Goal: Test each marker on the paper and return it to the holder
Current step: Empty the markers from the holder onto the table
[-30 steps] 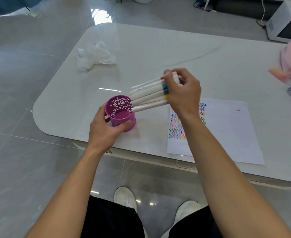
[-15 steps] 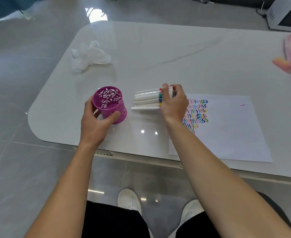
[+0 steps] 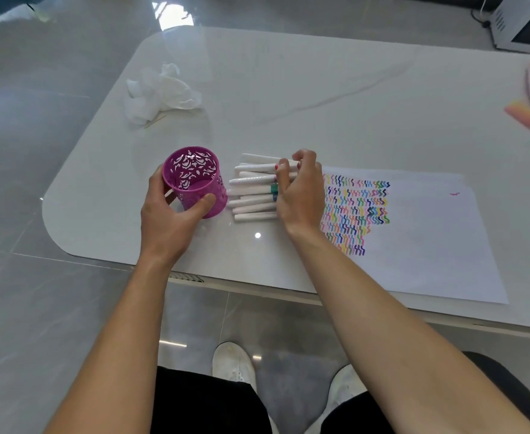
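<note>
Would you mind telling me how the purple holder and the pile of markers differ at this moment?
The holder is purple with cut-out patterning; the markers have white barrels. The holder stands mouth up, empty; the markers lie sideways in a pile beside it. Both sit on the table, left hand gripping the holder, right hand gripping the markers.

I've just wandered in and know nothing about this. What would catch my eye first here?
Probably the bright purple holder, cut with a lacy pattern, which the left hand grips near the front edge of the table. Right beside it lies a bundle of white markers, their capped ends gripped by the right hand. Further right, the paper carries rows of many-coloured squiggles.
</note>
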